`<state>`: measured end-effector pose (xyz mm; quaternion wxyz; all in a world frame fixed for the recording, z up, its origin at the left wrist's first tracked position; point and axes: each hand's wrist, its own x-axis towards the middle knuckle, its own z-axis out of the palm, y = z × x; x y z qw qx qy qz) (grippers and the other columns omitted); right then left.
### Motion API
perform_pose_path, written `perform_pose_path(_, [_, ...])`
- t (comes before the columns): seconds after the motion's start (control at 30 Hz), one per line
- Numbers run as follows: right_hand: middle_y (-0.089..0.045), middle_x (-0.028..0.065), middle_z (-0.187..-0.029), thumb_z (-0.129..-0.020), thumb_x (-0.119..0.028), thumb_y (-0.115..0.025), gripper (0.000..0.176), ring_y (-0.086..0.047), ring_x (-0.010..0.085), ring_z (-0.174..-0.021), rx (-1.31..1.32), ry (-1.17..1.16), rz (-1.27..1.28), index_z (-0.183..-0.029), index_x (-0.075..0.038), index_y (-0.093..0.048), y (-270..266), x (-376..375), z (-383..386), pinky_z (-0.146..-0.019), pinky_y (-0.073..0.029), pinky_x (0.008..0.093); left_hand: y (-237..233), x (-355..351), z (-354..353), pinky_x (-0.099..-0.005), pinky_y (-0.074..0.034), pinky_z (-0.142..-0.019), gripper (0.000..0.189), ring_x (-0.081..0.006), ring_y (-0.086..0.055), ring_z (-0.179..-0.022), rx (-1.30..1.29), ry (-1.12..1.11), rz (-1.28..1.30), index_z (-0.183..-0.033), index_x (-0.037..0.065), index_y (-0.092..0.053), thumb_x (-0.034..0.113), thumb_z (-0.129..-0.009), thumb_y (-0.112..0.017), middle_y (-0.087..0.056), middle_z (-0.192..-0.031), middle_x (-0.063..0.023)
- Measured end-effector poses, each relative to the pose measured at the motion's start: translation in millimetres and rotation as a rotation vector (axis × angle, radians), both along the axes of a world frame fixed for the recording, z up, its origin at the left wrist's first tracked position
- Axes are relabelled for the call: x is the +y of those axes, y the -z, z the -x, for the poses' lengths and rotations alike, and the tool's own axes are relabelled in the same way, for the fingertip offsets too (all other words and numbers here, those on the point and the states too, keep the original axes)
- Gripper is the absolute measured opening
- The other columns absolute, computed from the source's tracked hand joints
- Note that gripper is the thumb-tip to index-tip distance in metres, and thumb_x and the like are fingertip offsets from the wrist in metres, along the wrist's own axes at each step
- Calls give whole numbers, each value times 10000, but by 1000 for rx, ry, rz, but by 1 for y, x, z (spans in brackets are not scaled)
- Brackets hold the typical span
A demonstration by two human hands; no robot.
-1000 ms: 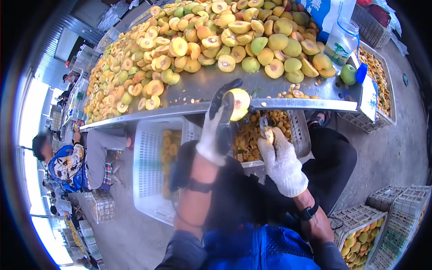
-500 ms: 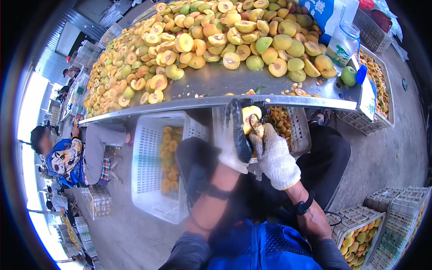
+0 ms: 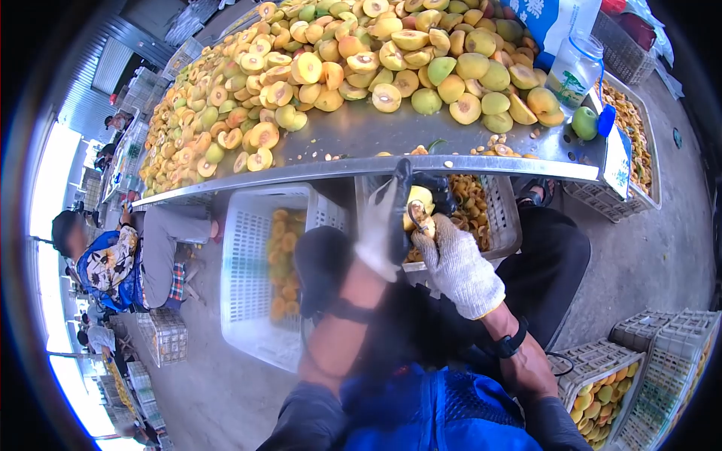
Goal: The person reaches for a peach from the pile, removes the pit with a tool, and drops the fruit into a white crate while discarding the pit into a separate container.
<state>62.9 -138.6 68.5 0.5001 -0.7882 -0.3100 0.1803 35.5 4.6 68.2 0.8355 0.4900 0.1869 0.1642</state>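
Below the table edge, my left hand (image 3: 382,225), in a white glove with black-coated fingers, is closed around a halved yellow peach (image 3: 420,198); the hand is partly blurred. My right hand (image 3: 460,269), in a white knitted glove, grips a small pitting tool (image 3: 413,215) with a dark curved blade. The blade is against the cut face of the peach, and the fingers cover most of the handle. Under both hands stands a crate of peach scraps (image 3: 472,214). A big heap of halved peaches (image 3: 331,68) covers much of the metal table (image 3: 353,135).
A white crate (image 3: 244,270) with peach halves stands left of my knee. Crates of fruit (image 3: 602,398) are at the lower right. A plastic jar (image 3: 573,71) and a green fruit (image 3: 584,122) sit at the table's right end. Another person (image 3: 113,259) sits at the left.
My left hand has tilted and shifted slightly left and down. The peach has turned in its fingers, and the tool's blade has moved a little left and lower with it.
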Motion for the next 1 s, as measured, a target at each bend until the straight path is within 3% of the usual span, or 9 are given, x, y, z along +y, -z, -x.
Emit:
perform_pose_path(0.07, [-645,189,-776,-966,-207,-560,215,-629,413,-733,-63,-25,-41,-1060,-17,-595,4,-3,6,-675,-501,455,22,-6,2,-264,-533,-680,282,-137,-626,-773,-182,-73,-335,-1196,7,-564,217,-1015,-513,-634,-922,-37])
perform_pose_path(0.23, [-628,129,-727,-982,-237,-536,251,-614,291,-658,268,-76,-57,-1049,-12,-627,-5,-7,4,-660,-505,401,28,-15,6,-210,-509,-591,257,-85,-593,-695,-9,-159,68,-1161,46,-578,247,-1013,-514,-595,-826,-11])
perform_pose_path(0.33, [-636,86,-759,-989,-312,-515,340,-602,218,-704,382,-200,-138,-992,11,-620,6,-14,0,-661,-490,350,35,-9,8,-241,-532,-645,307,-108,-616,-756,-4,-101,91,-1162,43,-573,304,-1012,-511,-611,-881,-32])
perform_pose_path(0.5, [-460,-17,-636,-1005,-360,-545,298,-435,73,-468,1148,-279,-332,-898,-83,-570,0,-17,-2,-405,-311,222,34,-6,11,-322,-542,-816,404,-166,-627,-960,-122,82,50,-1182,34,-557,393,-1007,-496,-616,-1066,-92])
perform_pose_path(0.6, [-473,-16,-644,-993,-383,-563,305,-389,56,-445,1447,-292,-472,-876,-102,-557,3,-18,2,-386,-285,222,26,0,10,-340,-536,-856,453,-190,-627,-994,-272,286,82,-1201,29,-554,430,-998,-500,-623,-1111,-103])
perform_pose_path(0.8, [-532,-4,-694,-982,-370,-575,296,-423,56,-465,1539,-322,-541,-899,-85,-574,9,-26,-4,-402,-307,217,3,-22,10,-369,-551,-845,579,-230,-649,-977,-259,184,258,-1234,29,-546,545,-991,-446,-654,-1092,-116])
perform_pose_path(0.83, [-562,6,-689,-977,-387,-572,329,-452,57,-484,1067,-334,-392,-931,-62,-605,9,-29,-7,-421,-325,210,12,-20,7,-378,-551,-855,592,-236,-649,-985,-279,158,391,-1239,30,-544,557,-991,-436,-654,-1097,-119])
perform_pose_path(0.93, [-569,9,-672,-976,-407,-561,371,-460,60,-489,874,-281,-443,-949,-44,-629,11,-29,-4,-436,-334,205,-2,-15,9,-407,-558,-882,652,-272,-656,-1005,-171,-29,424,-1260,43,-538,615,-980,-402,-653,-1118,-131])
perform_pose_path(1.0, [-517,-15,-630,-997,-382,-510,343,-462,80,-507,1178,-242,-254,-866,-73,-586,-5,-40,-15,-463,-366,238,-12,2,4,-421,-563,-889,652,-284,-659,-1010,-209,-92,547,-1268,52,-536,621,-971,-424,-652,-1137,-137])
